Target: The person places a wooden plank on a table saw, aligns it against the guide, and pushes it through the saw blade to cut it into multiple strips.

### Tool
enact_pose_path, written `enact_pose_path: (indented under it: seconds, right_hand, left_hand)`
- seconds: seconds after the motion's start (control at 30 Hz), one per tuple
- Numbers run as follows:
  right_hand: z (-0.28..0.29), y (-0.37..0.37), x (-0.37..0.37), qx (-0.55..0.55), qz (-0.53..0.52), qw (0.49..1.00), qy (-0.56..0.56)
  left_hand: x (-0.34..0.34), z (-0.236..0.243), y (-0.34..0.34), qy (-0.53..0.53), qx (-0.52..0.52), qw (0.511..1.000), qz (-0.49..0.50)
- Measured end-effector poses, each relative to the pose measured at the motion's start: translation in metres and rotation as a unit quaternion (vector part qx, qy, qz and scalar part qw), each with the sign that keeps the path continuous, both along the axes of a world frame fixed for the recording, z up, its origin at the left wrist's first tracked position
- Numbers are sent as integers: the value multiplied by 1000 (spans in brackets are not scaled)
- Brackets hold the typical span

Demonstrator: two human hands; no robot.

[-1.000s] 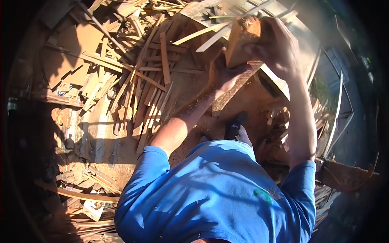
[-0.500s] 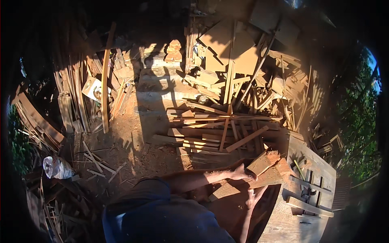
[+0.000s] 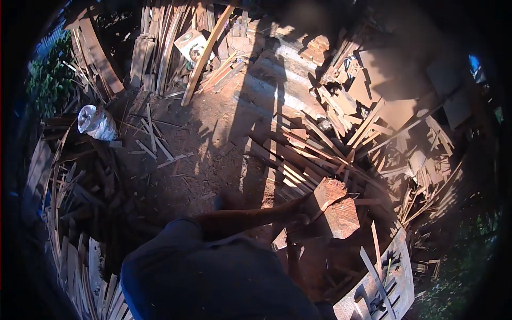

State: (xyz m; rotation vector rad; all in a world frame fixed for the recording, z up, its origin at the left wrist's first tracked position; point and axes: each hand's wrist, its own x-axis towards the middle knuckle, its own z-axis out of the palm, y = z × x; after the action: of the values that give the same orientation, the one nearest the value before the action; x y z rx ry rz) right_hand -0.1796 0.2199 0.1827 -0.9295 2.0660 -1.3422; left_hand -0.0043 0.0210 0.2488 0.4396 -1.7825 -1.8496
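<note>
Two thick wooden beams (image 3: 341, 217) are held together, angled up and away to the right, their rough reddish cut ends in sunlight. My left hand (image 3: 302, 212) is closed on them along their left side, mostly in shade. My right hand (image 3: 293, 249) is low by their near end, in deep shadow; its fingers cannot be made out. Most of the beams' length is dark too.
Beyond the beams lies a stack of wooden strips (image 3: 298, 176). A slatted board (image 3: 402, 272) is at the lower right. Scrap wood (image 3: 106, 293) fills the lower left, near a whitish plastic sack (image 3: 97, 122). Thin sticks lie on the dirt floor (image 3: 186, 144).
The view has swung toward the left. The beams have come up off the board area and turned, so their cut ends now face me. Both hands have passed into shade.
</note>
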Motion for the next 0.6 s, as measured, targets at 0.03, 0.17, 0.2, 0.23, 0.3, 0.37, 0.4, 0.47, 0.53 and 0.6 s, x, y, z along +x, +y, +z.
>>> enact_pose_path:
  seconds: [0.03, 0.17, 0.2, 0.23, 0.3, 0.37, 0.4, 0.47, 0.53, 0.6]
  right_hand:
    - [-5, -14, 10, 11, 19, 1000, -11]
    - [-33, -78, 63, 84, 120, 988, -48]
    - [-41, -95, 77, 104, 147, 982, -54]
    - [-50, -111, 91, 127, 173, 975, -61]
    - [-64, -141, 112, 163, 222, 959, -63]
    - [-75, -170, 130, 195, 268, 941, -64]
    - [-79, -185, 138, 206, 287, 933, -62]
    - [-84, -211, 146, 220, 310, 923, -58]
    - [-87, -238, 147, 225, 337, 914, -36]
    - [-93, -269, 146, 215, 371, 903, 7]
  left_hand:
    - [15, -3, -12, -4, -20, 1000, 23]
    - [87, -9, -76, -9, 153, 988, 16]
    - [106, -9, -93, 3, 123, 992, 2]
    - [126, -10, -109, 14, 120, 993, 14]
    - [151, -10, -130, 81, 135, 987, 39]
    - [172, -9, -151, 114, 194, 973, 43]
    - [180, -9, -163, 45, 105, 991, 72]
    - [199, -17, -188, -15, -2, 994, 109]
    - [216, -36, -223, -22, -7, 990, 137]
    - [236, -69, -260, 47, -10, 979, 196]
